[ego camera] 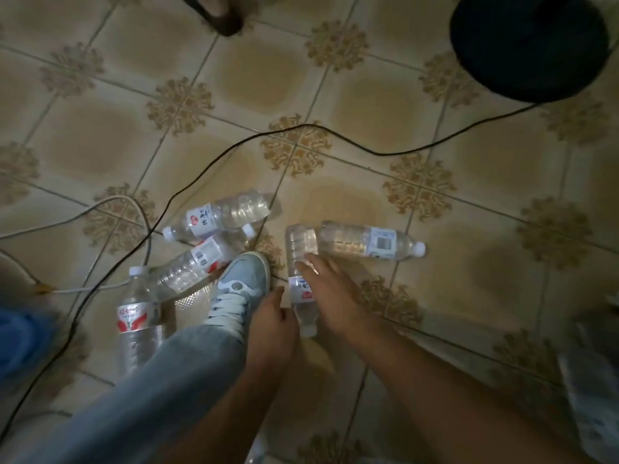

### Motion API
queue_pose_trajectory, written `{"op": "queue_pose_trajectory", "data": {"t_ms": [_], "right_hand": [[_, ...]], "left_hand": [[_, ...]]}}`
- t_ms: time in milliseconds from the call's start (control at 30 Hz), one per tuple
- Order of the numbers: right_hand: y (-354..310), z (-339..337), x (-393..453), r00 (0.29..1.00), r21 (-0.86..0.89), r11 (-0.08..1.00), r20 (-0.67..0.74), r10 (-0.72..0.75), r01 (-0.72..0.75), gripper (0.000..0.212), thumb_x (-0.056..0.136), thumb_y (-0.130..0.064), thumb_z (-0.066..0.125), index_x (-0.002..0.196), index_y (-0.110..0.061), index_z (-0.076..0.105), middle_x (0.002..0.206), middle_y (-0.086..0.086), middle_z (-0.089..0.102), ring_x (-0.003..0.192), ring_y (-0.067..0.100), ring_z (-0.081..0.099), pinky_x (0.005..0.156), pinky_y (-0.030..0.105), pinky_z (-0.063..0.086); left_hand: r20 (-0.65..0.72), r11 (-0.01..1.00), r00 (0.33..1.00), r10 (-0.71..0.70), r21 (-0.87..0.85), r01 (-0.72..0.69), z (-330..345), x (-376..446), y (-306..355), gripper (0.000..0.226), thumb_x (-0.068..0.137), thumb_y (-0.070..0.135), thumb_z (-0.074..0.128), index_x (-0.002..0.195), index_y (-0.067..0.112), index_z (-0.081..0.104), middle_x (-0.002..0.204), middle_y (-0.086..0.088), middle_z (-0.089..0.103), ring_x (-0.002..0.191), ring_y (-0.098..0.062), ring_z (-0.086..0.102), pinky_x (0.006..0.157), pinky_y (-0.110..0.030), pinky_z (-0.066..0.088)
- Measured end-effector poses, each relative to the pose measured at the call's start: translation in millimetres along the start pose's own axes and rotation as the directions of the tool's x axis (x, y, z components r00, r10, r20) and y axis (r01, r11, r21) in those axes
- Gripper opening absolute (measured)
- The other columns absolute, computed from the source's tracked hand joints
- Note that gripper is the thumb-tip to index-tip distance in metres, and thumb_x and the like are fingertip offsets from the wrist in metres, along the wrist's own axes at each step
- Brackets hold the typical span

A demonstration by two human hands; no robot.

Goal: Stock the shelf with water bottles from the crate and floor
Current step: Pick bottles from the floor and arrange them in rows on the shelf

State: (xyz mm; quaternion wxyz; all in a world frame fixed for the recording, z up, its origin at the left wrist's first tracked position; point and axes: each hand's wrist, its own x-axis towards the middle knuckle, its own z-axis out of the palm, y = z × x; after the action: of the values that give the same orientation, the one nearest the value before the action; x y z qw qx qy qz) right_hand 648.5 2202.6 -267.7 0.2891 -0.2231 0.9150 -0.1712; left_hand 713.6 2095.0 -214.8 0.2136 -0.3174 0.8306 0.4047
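Both hands low over floor tiles (351, 95): right hand (330, 289) spread on lying bottle (298, 259), left hand (273, 316) loosely curled near its cap, holding nothing. Pickup step, apparently. Next: close grip, lift clear of black cable (207, 162).

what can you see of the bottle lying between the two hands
The bottle is clear ribbed plastic with a white cap and a white label with a red mark. It lies on the tiled floor, cap toward the person. The right hand rests on it; the left hand is beside it.
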Motion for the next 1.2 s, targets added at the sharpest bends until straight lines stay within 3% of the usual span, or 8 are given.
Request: {"op": "queue_pose_trajectory", "data": {"t_ms": [200,333,433,600,733,800,967,1200], "right_hand": [[19,3,53,0.879,-0.659,0.61,0.175,-0.444,0.44,0.062,0.056,-0.029,0.09,0.115,-0.031,0.069,0.138,0.001,0.058,0.126,0.028,0.054,0.103,0.049,0.041],[24,-1,61,0.74,-0.682,0.432,0.241,-0.628,0.589,0.051,0.062,-0.019,0.087,0.11,-0.025,0.07,0.124,0.0,0.066,0.123,0.025,0.057,0.108,0.05,0.039],[17,-13,53,0.722,-0.625,0.503,0.144,-0.677,0.597,0.045,0.068,-0.013,0.081,0.11,-0.019,0.069,0.118,0.003,0.067,0.117,0.026,0.061,0.106,0.045,0.042],[-23,-67,-4,0.92,-0.078,0.939,-0.185,-0.344,0.335,0.061,0.066,-0.022,0.081,0.121,-0.011,0.059,0.116,0.006,0.062,0.106,0.028,0.059,0.093,0.04,0.05],[-60,-144,-79,0.95,0.288,0.954,-0.311,0.01,0.084,0.054,0.078,-0.039,0.076,0.124,-0.022,0.054,0.114,-0.008,0.056,0.102,0.009,0.055,0.08,0.024,0.047],[-73,-183,-121,0.91,0.39,0.92,-0.396,0.124,0.044,0.049,0.077,-0.046,0.075,0.118,-0.027,0.056,0.109,-0.011,0.06,0.097,0.004,0.057,0.076,0.02,0.047],[-88,-277,-242,0.739,0.529,0.846,-0.598,0.311,0.072,0.046,0.067,-0.057,0.074,0.106,-0.034,0.062,0.099,-0.014,0.068,0.09,-0.002,0.064,0.076,0.031,0.056],[-101,-364,-444,0.37,0.558,0.826,-0.785,0.496,0.077,0.052,0.061,-0.058,0.077,0.104,-0.033,0.062,0.095,-0.015,0.07,0.085,-0.003,0.066,0.074,0.03,0.059]], "left_hand": [[-0.018,0.994,0.999,-0.049,-0.098,0.047,13,37,-42,0.034,0.097,0.034,0.046,0.125,0.018,0.057,0.124,0.001,0.06,0.115,-0.015,0.052,0.105,-0.032,0.037],[-0.036,0.988,0.998,-0.058,-0.144,0.052,15,23,-52,0.032,0.094,0.023,0.044,0.12,0.016,0.061,0.116,-0.003,0.065,0.107,-0.017,0.056,0.098,-0.033,0.041],[-0.031,0.958,0.992,-0.126,-0.263,0.114,-5,13,-51,0.028,0.095,0.01,0.046,0.118,0.012,0.061,0.114,-0.005,0.064,0.107,-0.017,0.056,0.096,-0.028,0.041],[-0.028,0.812,0.988,-0.152,-0.574,0.109,-59,-15,-25,0.023,0.096,0.006,0.047,0.109,0.008,0.066,0.097,-0.004,0.063,0.095,-0.021,0.058,0.077,-0.025,0.051],[-0.021,0.87,0.985,0.171,-0.465,-0.161,-86,-72,50,0.048,0.096,-0.003,0.038,0.128,0.029,0.054,0.124,0.012,0.057,0.116,0.002,0.051,0.099,-0.011,0.038],[-0.049,0.797,0.938,0.343,-0.514,-0.318,-98,-108,100,0.055,0.093,-0.01,0.036,0.124,0.032,0.051,0.116,0.023,0.055,0.106,0.02,0.046,0.084,0.006,0.034],[-0.053,0.602,0.805,0.592,-0.635,-0.484,-118,-221,200,0.055,0.093,-0.01,0.035,0.124,0.033,0.051,0.091,0.043,0.061,0.097,0.021,0.055,0.073,0.003,0.04],[-0.035,0.374,0.56,0.828,-0.708,-0.599,-103,-392,295,0.065,0.091,-0.013,0.037,0.114,0.043,0.058,0.113,0.032,0.062,0.114,0.012,0.052,0.099,-0.013,0.041]]}}
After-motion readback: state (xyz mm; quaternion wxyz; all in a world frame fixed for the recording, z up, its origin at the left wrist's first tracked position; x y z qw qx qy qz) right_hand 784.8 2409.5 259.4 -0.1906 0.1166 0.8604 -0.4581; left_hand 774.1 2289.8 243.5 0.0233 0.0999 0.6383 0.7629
